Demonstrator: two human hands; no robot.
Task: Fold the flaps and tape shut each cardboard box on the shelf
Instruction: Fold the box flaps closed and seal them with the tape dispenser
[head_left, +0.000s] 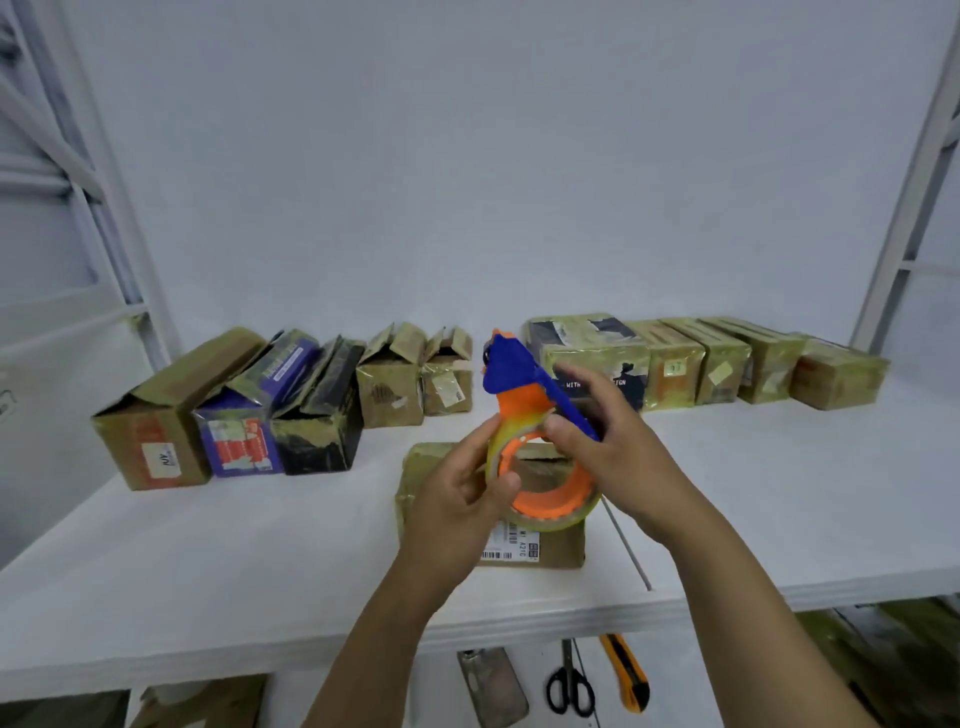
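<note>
Box in hand: one cardboard box (558, 545) lies flat on the shelf (260, 545), directly beneath both grips. Its flaps appear to be down. A glossy film shows on its left end, but the top seam is hidden behind the dispenser, so whether it is taped cannot be told.

Tape dispenser (519, 384), blue and orange, is held above that box, clear of it. The right grip (613, 441) is wrapped round the blue handle. The left grip (457, 499) has thumb and fingers curled in, pinching at the rim of the tape roll (550, 506). Judgement: the loose tape end is being found or pulled free, and no strip is laid yet.

Behind and left of the left grip stands a row of five open boxes (317, 410) with flaps up, untaped. Behind and right of the right grip stands a row of five closed boxes (722, 364), shiny with tape.

Progress, as judged: about half done. The right row is sealed, the box below the grips is in work, and the five at left still need folding and taping.

Below the grips, on a lower level, lie scissors (570, 686), a utility knife (626, 675) and a flat grey item (493, 686), possibly a phone.
</note>
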